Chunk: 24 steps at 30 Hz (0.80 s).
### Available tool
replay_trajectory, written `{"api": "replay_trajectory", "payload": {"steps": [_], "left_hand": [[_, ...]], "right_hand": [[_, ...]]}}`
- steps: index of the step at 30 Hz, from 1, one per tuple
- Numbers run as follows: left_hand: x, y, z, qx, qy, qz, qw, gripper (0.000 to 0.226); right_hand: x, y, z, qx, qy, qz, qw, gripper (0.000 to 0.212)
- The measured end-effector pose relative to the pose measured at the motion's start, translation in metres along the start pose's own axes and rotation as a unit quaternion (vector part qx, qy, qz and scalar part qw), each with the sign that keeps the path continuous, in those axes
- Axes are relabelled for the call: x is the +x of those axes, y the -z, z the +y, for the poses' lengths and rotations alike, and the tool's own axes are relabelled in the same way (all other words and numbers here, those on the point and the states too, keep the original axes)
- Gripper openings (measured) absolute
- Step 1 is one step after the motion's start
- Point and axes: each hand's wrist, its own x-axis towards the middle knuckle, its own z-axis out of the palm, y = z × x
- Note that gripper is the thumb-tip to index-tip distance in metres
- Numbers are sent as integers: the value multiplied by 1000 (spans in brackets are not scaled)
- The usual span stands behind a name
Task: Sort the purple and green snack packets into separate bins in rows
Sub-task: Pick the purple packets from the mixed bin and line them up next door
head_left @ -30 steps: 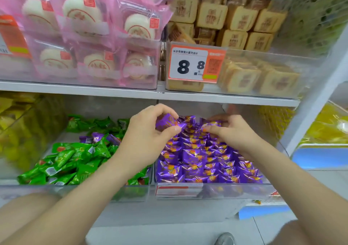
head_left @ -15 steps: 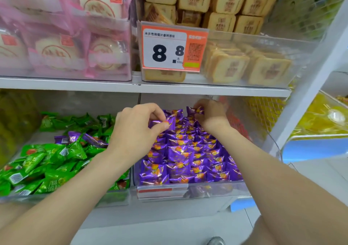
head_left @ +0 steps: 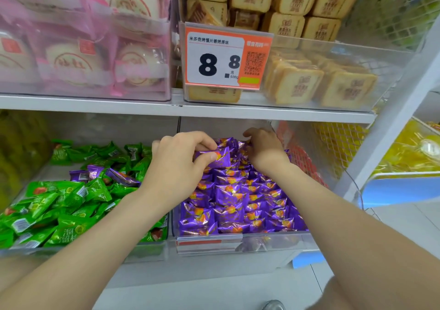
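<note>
Two grips over the purple bin [head_left: 273, 237]. Left grip [head_left: 176, 166] pinches one purple packet [head_left: 217, 159] above the rows. Right grip [head_left: 264, 150] curled at the back row; hold cannot be told. Stray purple packets [head_left: 95, 172] lie among green packets [head_left: 59, 202] next door.

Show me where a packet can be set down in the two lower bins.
Green bin: bare floor at back left, between the rear green packets and the front heap, beside the stray purple packets. Purple bin: crowded, rows cover its visible floor.
</note>
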Motion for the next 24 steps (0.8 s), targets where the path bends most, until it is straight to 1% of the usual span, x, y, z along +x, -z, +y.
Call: {"api": "replay_trajectory", "payload": {"steps": [2,3,5,6,8,10,12,14,16,17,19,21,23,24], "left_hand": [[0,1,-1,-6,0,-2,1000,8],[-1,2,-2,-12,-1,-4,1000,8],[-1,4,-3,-27,1,-7,1000,5],[0,5,-3,-33,3,-6,999,4],[0,8,-2,-43,6,-4,999,4],[0,11,1,-51,-4,-13,999,6],[-2,12,5,-57,-26,-28,998,9],[-4,11,7,-56,-44,-30,997,11],[-5,9,7,-43,-48,-13,998,13],[-6,7,6,-23,-45,-6,999,15],[-7,4,4,44,-21,-9,999,17],[-6,2,4,87,6,-24,996,16],[-6,0,5,97,24,-41,994,14],[-6,0,6,99,30,-45,994,14]], "right_hand": [[-6,9,-2,13,-5,13,1000,37],[-10,15,-5,33,-2,33,999,33],[-24,31,-16,124,12,73,990,28],[-34,41,-23,183,27,77,980,28],[-54,58,-36,260,82,44,961,27],[-72,70,-44,297,133,-23,945,24],[-84,76,-49,299,169,-67,937,26],[-87,80,-49,288,188,-84,935,21],[-81,82,-40,300,165,-73,937,14],[-76,82,-31,296,141,-44,944,11],[-64,79,-9,225,72,47,971,7],[-55,71,12,157,-7,105,982,9],[-49,63,25,160,-49,103,981,17],[-46,60,27,163,-45,88,982,20]]}}
